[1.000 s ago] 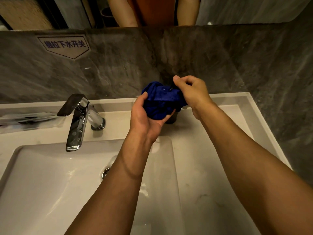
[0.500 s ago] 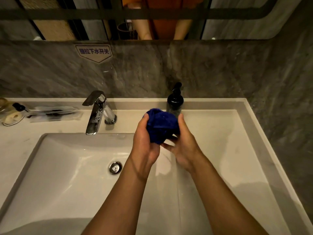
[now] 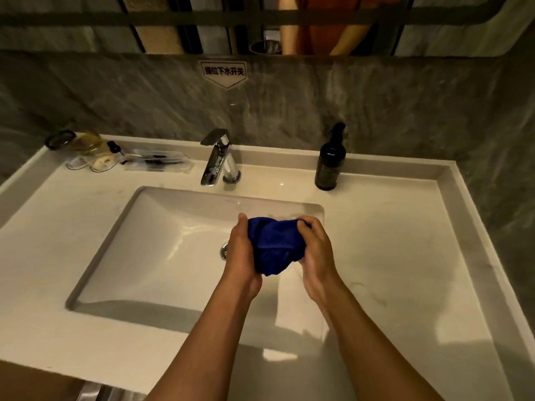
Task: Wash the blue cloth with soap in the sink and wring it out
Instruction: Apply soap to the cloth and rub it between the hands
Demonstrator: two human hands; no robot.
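The blue cloth [image 3: 275, 244] is bunched into a wad between both palms, above the right part of the white sink basin [image 3: 150, 250]. My left hand [image 3: 241, 256] presses its left side and my right hand [image 3: 317, 250] wraps its right side, fingers curled over the top edge. A dark soap pump bottle [image 3: 330, 163] stands upright on the counter behind and to the right of the basin. The chrome faucet [image 3: 218, 157] stands at the back middle; no water runs from it. The drain [image 3: 224, 251] shows just left of my left hand.
The pale counter [image 3: 405, 241] surrounds the basin, with a raised rim at the right. Small toiletries and a flat clear packet [image 3: 156, 162] lie at the back left. A grey stone wall with a sign [image 3: 224, 72] and a mirror rise behind.
Both hands have come back from beside the soap bottle with the cloth and now hold it lower, over the basin. The right hand has shifted from the pump to the cloth.
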